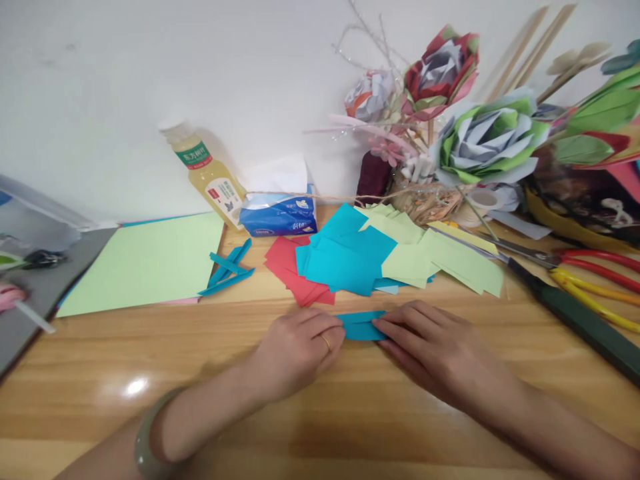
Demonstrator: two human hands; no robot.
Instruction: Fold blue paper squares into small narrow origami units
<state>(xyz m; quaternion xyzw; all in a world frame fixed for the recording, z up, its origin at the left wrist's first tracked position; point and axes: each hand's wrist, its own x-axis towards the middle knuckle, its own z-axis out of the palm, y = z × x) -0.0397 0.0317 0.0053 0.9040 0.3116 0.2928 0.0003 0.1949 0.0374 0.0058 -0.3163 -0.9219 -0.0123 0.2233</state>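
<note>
A partly folded piece of blue paper lies near the middle of the table, between my two hands. My left hand pinches its left end, fingers closed. On its right end, the fingers of my right hand press together over the edge. Just beyond are loose blue paper pieces, overlapping red pieces on the left and pale green pieces on the right. Several narrow folded blue strips lie crossed further left.
A stack of large green sheets lies at the left. Behind stand a tilted drink bottle and a tissue pack. Paper flowers fill the back right. Scissors and a dark-handled knife-like tool lie at the right.
</note>
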